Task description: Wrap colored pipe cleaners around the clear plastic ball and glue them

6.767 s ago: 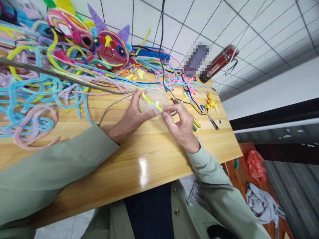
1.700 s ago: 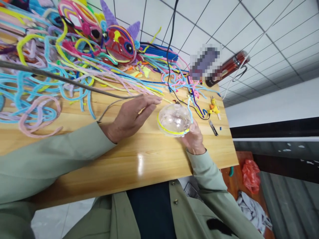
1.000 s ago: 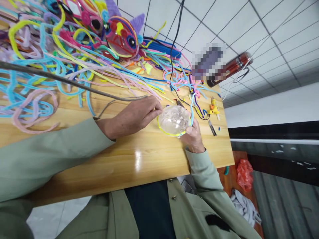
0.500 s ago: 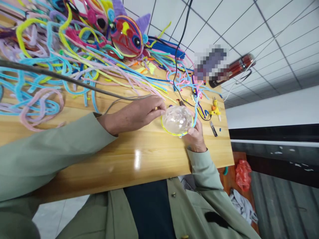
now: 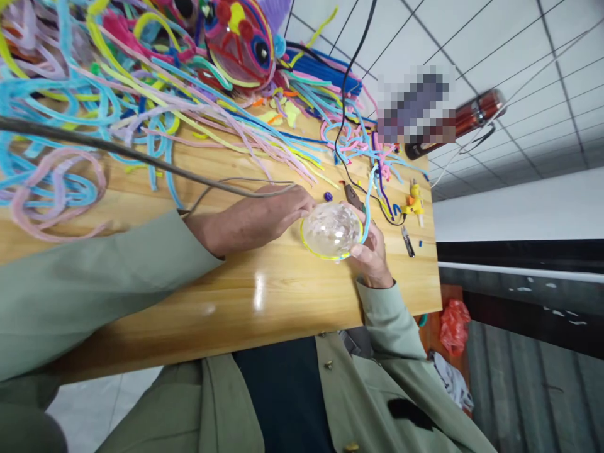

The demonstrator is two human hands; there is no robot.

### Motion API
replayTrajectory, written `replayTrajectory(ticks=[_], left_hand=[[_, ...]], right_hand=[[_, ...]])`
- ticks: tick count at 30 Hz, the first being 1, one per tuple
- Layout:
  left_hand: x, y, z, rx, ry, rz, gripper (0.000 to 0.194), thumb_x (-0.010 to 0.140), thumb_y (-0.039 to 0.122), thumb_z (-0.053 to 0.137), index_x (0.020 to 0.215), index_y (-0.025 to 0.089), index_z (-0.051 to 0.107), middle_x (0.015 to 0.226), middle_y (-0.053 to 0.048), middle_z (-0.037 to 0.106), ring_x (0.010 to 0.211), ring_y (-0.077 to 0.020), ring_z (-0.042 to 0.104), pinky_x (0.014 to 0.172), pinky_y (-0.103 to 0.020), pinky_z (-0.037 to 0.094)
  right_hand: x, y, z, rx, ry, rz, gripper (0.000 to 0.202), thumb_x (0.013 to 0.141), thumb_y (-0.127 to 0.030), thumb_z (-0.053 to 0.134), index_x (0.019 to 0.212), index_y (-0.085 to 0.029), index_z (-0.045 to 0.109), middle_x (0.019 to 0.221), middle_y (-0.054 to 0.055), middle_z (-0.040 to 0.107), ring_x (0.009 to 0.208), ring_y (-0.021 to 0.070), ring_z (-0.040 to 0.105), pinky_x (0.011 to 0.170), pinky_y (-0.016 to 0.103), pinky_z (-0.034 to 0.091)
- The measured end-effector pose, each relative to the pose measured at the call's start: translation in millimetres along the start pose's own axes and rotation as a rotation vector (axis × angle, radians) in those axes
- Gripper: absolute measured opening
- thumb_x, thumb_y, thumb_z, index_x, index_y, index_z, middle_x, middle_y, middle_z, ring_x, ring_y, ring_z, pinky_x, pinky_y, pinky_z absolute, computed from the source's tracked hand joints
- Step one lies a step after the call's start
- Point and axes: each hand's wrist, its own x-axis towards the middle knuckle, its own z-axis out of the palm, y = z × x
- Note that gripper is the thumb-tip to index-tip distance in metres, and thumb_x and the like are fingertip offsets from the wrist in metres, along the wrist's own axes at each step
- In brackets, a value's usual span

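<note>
My right hand (image 5: 372,258) grips the right side of a clear, faceted plastic dome (image 5: 333,229), thumb in front and fingers behind it. A yellow pipe cleaner (image 5: 315,253) runs along the dome's rim. From its right side a light blue pipe cleaner (image 5: 367,214) rises past my fingers. My left hand (image 5: 285,211) is closed in a pinch at the upper left of the rim, where the yellow pipe cleaner meets my fingertips; the tips are partly hidden. Just beyond the dome lie a small dark purple piece (image 5: 328,197) and a dark-handled tool (image 5: 353,196).
Many pipe cleaners (image 5: 212,119) heap the table's far left, beside a colourful fish-like figure (image 5: 240,47). At right are a yellow glue gun (image 5: 414,200), a utility knife (image 5: 408,241) and a red thermos (image 5: 457,123). A dark cable (image 5: 117,151) crosses above my left forearm.
The dome and both hands have shifted only slightly, the dome a little to the left. The view has moved a bit, so the far items appear higher. Both hands stay at the dome.
</note>
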Motion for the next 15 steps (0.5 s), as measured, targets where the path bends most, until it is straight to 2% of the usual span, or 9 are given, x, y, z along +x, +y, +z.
replayTrajectory(ticks=[3,6,11,15], left_hand=[[-2,-1,2.9,-0.047,0.034,0.007,0.031,0.126,0.031,0.047,0.125,0.022,0.077,0.13,-0.011,0.088,0.121,-0.025,0.081,0.109,-0.035,0.059],[-4,-3,6.0,-0.053,0.019,-0.003,0.03,0.126,0.03,0.051,0.128,0.024,0.08,0.135,-0.008,0.09,0.124,-0.0245,0.083,0.111,-0.034,0.059],[-7,-5,9.1,-0.029,-0.006,-0.048,0.034,0.125,0.027,0.051,0.122,0.023,0.085,0.126,-0.008,0.092,0.114,-0.0245,0.084,0.103,-0.034,0.059],[-8,-2,7.0,-0.03,-0.004,-0.053,0.031,0.124,0.026,0.057,0.121,0.022,0.087,0.123,-0.007,0.092,0.111,-0.0236,0.085,0.098,-0.032,0.058]], right_hand=[[-6,5,1,0.011,0.024,0.005,0.108,0.067,-0.084,0.104,0.157,-0.029,0.081,0.161,0.013,0.085,0.157,0.0485,0.076,0.135,0.069,0.061],[-11,9,-1,-0.013,0.03,0.007,0.105,0.07,-0.084,0.103,0.157,-0.029,0.081,0.162,0.013,0.084,0.159,0.0477,0.075,0.137,0.067,0.06],[-16,9,-4,-0.083,-0.004,-0.029,0.098,0.074,-0.08,0.106,0.155,-0.03,0.082,0.17,0.013,0.079,0.167,0.0481,0.069,0.144,0.068,0.054],[-18,3,-3,-0.158,-0.005,-0.036,0.103,0.075,-0.083,0.103,0.159,-0.029,0.079,0.171,0.014,0.078,0.172,0.0491,0.063,0.143,0.067,0.056]])
